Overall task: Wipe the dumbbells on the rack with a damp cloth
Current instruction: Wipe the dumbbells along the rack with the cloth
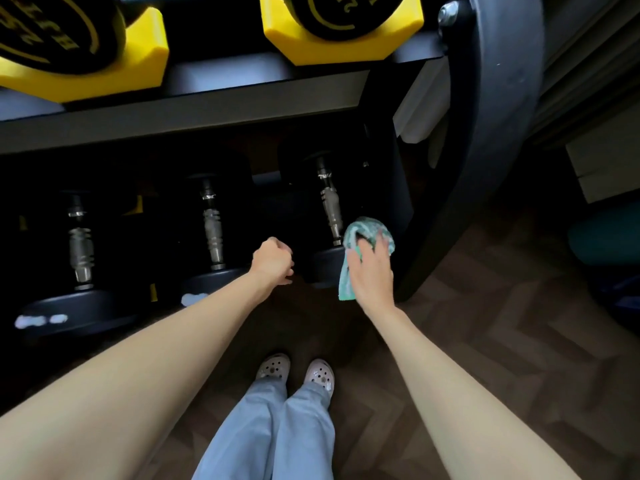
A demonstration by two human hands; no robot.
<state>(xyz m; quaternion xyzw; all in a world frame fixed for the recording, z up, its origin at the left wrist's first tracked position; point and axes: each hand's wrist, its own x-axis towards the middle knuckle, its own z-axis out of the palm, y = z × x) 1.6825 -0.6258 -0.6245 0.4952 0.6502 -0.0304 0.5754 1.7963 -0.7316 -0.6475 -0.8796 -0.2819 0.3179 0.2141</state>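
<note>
Three black dumbbells with steel handles lie on the rack's dark lower shelf: a left one [80,251], a middle one [213,233] and a right one [330,206]. My right hand [372,271] presses a green-and-white cloth [360,233] against the near head of the right dumbbell, fingers spread flat over the cloth. My left hand [273,259] hovers curled in a fist just left of that dumbbell head, holding nothing that I can see. Larger dumbbells in yellow cradles [145,46] sit on the upper shelf [207,109].
The rack's curved black end frame [498,116] rises at the right of the cloth. Dark herringbone wood floor [485,341] lies below. My feet in pale clogs [294,374] stand close to the rack. A teal object [606,237] sits at the far right.
</note>
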